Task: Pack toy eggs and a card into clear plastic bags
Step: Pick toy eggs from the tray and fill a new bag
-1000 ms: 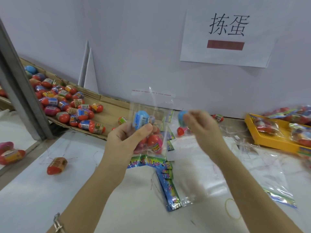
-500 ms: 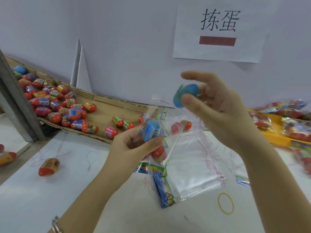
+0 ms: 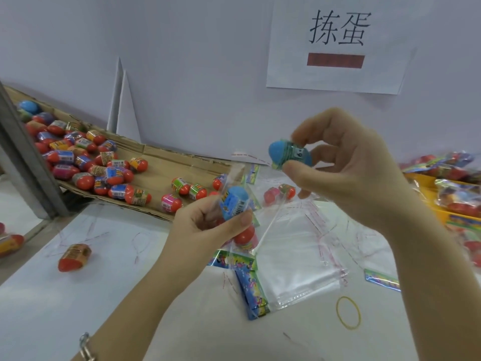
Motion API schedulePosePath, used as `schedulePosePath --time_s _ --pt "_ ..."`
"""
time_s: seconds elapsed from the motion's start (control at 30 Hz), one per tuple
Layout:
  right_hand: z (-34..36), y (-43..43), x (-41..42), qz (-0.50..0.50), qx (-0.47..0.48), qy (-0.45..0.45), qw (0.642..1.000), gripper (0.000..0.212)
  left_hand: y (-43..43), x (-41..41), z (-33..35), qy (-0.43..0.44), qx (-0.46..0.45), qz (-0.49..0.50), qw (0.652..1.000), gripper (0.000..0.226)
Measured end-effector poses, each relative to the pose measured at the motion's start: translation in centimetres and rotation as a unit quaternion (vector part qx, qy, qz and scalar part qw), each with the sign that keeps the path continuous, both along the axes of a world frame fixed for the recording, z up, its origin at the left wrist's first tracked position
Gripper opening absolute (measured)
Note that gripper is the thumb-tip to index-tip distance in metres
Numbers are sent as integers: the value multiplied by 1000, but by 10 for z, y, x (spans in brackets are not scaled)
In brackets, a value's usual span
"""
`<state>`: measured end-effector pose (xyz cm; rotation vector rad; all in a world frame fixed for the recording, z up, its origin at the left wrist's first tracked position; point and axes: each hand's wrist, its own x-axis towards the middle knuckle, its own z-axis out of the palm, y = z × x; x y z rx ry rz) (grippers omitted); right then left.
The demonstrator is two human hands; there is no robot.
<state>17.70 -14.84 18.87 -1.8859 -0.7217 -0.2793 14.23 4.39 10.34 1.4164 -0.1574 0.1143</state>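
Pinching a blue toy egg [image 3: 289, 155] between thumb and curled fingers [image 3: 302, 131], the right hand [image 3: 364, 178] holds it above the middle of the bench [image 3: 52, 295], near the clear bag's [image 3: 234, 175] mouth. The left hand [image 3: 203, 225] grips that bag around the eggs already inside. The egg looks light, hard and probably slippery in its wrap, so a hold across its middle suits it. The film looks limp and slick, best gripped near the mouth.
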Motion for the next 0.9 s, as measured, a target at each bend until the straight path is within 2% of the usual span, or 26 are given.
schedulePosePath --time_s 0.1,0.23,0.3,0.43,0.6,0.7,0.9 --pt "1 -1 -4 1 -84 -5 996 22 0 0 0 -7 8 -5 1000 26" --pt "1 3 -6 -16 -210 -49 976 27 0 -1 0 -26 19 -20 999 30" --pt "0 6 -7 -27 -212 -72 974 33 0 -2 0 -31 15 -24 999 30" --pt "0 12 -8 -69 -170 -116 976 27 -2 -3 0 -40 25 -29 998 29" --pt "-4 11 -7 -108 -184 -191 958 26 -1 -4 0 -48 51 -27 997 30" --pt "-4 12 -7 -100 -197 -201 954 24 -2 -4 1 -52 56 -31 997 32" --pt "-4 13 -6 -113 -254 -230 933 38 -3 -4 1 -52 13 -37 998 25"
